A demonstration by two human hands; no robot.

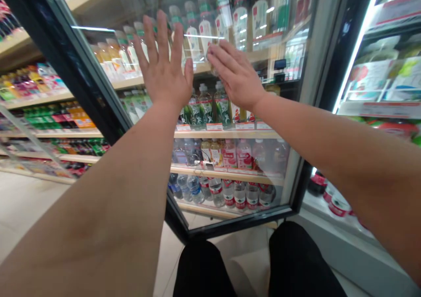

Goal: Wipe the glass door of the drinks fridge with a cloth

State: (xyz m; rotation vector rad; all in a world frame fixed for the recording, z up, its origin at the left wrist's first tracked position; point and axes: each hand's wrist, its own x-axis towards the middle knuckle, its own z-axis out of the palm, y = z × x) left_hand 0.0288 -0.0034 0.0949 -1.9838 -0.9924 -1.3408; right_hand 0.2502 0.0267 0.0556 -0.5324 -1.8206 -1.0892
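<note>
A glass cooler door point(230, 221) in a dark frame stands swung out in front of me. My left hand point(166, 69) is open, its fingers spread and its palm turned to the glass. To its right, my right hand point(235, 71) is at the pane with its fingers close together and bent at the tips. Something small and pale shows under those fingertips; whether it is a held thing or a reflection is unclear. The right thumb is hidden. Through the glass, green-labelled bottles point(205, 106) show below the hands and white-labelled bottles point(194, 40) above.
At right is the lit cooler with jugs point(375, 69) and a white base ledge point(358, 249). Shelves of drinks point(62, 117) run along the left. Behind the pane, water bottles point(230, 194) line the lowest shelf. My knees point(204, 266) are close under the door's bottom edge.
</note>
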